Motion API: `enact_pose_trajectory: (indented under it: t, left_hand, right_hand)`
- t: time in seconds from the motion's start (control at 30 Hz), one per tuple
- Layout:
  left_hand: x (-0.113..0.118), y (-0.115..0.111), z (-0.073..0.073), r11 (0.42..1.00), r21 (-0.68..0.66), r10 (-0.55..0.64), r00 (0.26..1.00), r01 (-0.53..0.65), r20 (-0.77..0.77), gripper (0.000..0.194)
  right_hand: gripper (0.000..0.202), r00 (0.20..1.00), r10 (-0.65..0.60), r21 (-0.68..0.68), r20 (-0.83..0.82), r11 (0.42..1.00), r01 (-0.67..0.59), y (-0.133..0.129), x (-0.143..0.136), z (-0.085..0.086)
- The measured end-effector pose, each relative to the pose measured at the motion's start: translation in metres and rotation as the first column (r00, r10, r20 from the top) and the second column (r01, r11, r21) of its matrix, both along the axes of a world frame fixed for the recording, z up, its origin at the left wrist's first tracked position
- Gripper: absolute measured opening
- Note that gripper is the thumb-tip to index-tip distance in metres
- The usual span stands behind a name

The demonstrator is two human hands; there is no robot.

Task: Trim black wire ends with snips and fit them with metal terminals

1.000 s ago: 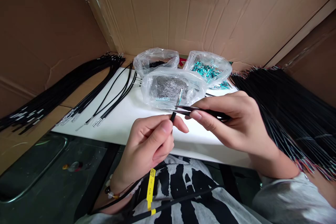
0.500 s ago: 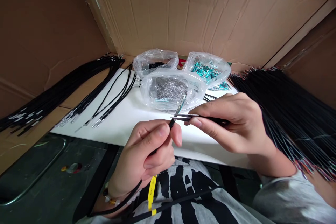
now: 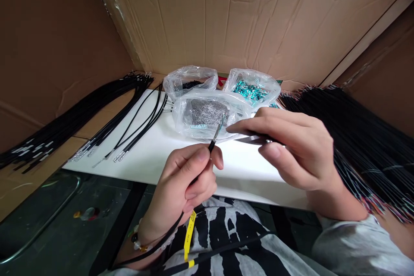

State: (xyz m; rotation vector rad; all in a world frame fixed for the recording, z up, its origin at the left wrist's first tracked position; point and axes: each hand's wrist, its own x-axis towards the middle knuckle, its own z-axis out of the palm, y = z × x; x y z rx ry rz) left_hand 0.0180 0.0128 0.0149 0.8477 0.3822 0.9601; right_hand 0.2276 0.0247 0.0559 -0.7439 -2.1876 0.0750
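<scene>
Between thumb and fingers, my left hand pinches a black cable close to its stripped end. The exposed end, silvery with a bluish-green tint, points up and away from me. Below the hand the cable runs past my wrist, and a yellow tag hangs there over my lap. My right hand holds dark metal tweezers, thumb and fingers loosely around them. Their tips point left and are apart from the cable. Part of the tweezers is hidden by the fingers.
Clear plastic bags stand ahead on the white board: one with grey wire scraps, another with teal foil scraps, a third with black pieces. Black cables lie left and in a large bundle right. Cardboard walls surround the board.
My right hand has drawn the tweezers rightward off the cable end, and its grip has loosened, with the thumb farther from the index finger. The left hand keeps the cable nearly in place.
</scene>
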Motion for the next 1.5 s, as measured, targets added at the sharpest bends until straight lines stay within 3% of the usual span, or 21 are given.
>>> enact_pose_trajectory:
  t: [0.1, 0.27, 0.47, 0.8, 0.97, 1.1, 1.23, 1.4, 1.5]
  left_hand:
    - [-0.002, -0.003, -0.001, 1.0, 0.012, 0.005, 1.0, -0.005, 0.001, 0.029]
    - [-0.003, -0.007, 0.001, 0.996, 0.066, 0.057, 0.998, -0.056, -0.016, 0.031]
    - [-0.004, -0.007, 0.002, 0.989, 0.134, 0.067, 0.997, -0.063, -0.032, 0.034]
    - [-0.004, -0.015, 0.002, 0.979, 0.149, 0.158, 0.982, -0.142, -0.107, 0.031]
    - [-0.006, -0.014, 0.002, 0.964, 0.181, 0.231, 0.951, -0.195, -0.206, 0.032]
    - [-0.013, -0.012, -0.004, 0.935, 0.314, 0.247, 0.935, -0.162, -0.254, 0.033]
    - [-0.016, -0.01, -0.008, 0.88, 0.434, 0.338, 0.897, -0.192, -0.287, 0.032]
    - [-0.013, -0.011, -0.005, 0.851, 0.398, 0.48, 0.815, -0.342, -0.326, 0.022]
    - [-0.014, -0.01, -0.003, 0.868, 0.384, 0.451, 0.823, -0.314, -0.346, 0.022]
  right_hand:
    - [0.036, 0.999, -0.018, 0.019, -0.032, 1.0, 0.019, -0.001, 0.001, 0.0]
    - [0.015, 0.999, -0.014, 0.094, -0.029, 0.995, 0.016, -0.001, -0.003, -0.005]
    - [0.022, 0.999, 0.031, 0.06, 0.028, 0.998, -0.032, 0.003, -0.004, -0.005]
    - [0.023, 0.996, -0.048, 0.181, 0.073, 0.983, 0.034, 0.004, -0.006, -0.011]
    - [0.021, 0.997, -0.031, 0.208, 0.076, 0.978, 0.015, 0.006, -0.009, -0.016]
    - [0.018, 1.0, -0.021, 0.266, 0.016, 0.964, 0.016, 0.009, -0.013, -0.019]
    - [0.028, 0.999, -0.036, 0.274, -0.032, 0.961, 0.043, 0.009, -0.014, -0.017]
    - [0.029, 0.999, -0.002, 0.254, -0.032, 0.967, 0.01, 0.011, -0.011, -0.013]
    - [0.032, 0.999, -0.029, 0.276, 0.021, 0.961, 0.022, 0.014, -0.011, -0.015]
